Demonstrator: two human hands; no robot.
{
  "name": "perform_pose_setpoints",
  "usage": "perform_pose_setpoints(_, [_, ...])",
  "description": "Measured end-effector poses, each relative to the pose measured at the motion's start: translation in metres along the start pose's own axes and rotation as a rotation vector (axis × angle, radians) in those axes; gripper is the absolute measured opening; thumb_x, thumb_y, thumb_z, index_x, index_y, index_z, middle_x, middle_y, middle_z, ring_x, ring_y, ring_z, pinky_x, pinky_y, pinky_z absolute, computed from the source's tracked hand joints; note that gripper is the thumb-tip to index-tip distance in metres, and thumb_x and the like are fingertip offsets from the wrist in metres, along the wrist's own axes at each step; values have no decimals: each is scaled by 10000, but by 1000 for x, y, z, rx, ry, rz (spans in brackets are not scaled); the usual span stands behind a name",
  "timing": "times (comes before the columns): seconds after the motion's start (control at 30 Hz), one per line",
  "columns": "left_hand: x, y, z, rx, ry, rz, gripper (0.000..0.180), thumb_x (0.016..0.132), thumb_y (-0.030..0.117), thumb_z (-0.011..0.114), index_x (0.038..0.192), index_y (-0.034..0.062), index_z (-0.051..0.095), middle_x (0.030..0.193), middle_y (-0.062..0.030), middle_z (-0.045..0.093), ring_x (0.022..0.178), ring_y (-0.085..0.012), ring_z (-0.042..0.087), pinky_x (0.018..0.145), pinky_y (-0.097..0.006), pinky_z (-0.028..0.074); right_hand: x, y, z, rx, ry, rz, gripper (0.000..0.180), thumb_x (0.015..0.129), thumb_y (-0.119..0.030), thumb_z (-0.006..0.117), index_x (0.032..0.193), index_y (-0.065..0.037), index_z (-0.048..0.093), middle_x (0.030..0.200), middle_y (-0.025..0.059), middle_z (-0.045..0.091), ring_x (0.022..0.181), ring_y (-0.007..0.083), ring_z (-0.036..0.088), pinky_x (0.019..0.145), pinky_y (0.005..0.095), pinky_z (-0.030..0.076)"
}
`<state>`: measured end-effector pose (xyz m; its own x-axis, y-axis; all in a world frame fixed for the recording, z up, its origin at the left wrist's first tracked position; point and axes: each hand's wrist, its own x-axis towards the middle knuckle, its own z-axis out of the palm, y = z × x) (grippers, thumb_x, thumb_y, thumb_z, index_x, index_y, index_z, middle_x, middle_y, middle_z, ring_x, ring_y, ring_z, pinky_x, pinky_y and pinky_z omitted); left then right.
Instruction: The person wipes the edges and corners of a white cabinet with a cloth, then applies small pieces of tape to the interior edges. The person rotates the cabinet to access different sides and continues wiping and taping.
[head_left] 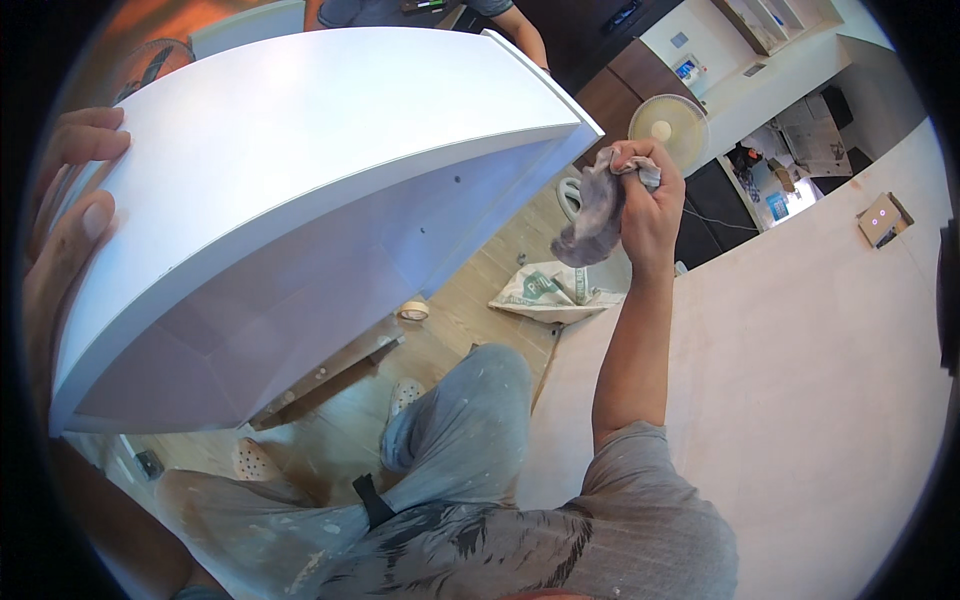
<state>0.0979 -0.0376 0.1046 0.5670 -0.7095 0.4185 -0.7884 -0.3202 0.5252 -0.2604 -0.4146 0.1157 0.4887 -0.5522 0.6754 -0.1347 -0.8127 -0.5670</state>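
Observation:
A white curved-front shelf unit [330, 110] is tilted in front of me, its hollow underside facing me. My left hand [75, 190] grips its left edge, with the fingers and thumb pressed on the white surface; the palm is partly cut off by the rim of the view. Raised near the unit's right corner, my right hand [652, 205] is closed round a crumpled grey cloth [592, 215]. The cloth hangs from the fist, apart from the unit.
Behind the unit, another person's arm [522, 35] shows. A white fan [662, 130] stands at the back right. On the floor are a printed sack [540, 287], a tape roll [413, 310] and a board [330, 370]. A wall with a socket box [884, 220] rises on my right.

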Motion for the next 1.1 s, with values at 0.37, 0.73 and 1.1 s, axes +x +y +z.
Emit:
perform_pose_setpoints(0.37, [-2,14,-11,-192,-158,-11,637,961,645,586,1395,190,486,1498,-189,419,1321,-363,551,1073,-565,507,9,-25,16,-75,41,-1,148,872,-77,758,948,-13,648,857,25,664,783,93,591,730,260,479])
perform_pose_setpoints(0.73, [0,-19,1,-40,-42,91,583,989,587,573,1418,206,467,1501,-207,411,1314,-379,563,1060,-565,524,12,-8,40,-347,298,-152,152,880,-112,769,954,-7,689,824,89,705,768,180,661,737,312,514])
perform_pose_setpoints(1.1, [2,-3,-7,-49,-118,58,608,962,561,619,1410,175,475,1510,-180,410,1317,-382,565,1070,-559,523,11,-2,46,-375,344,-112,157,978,-143,705,984,13,726,816,107,703,723,169,656,686,319,510])
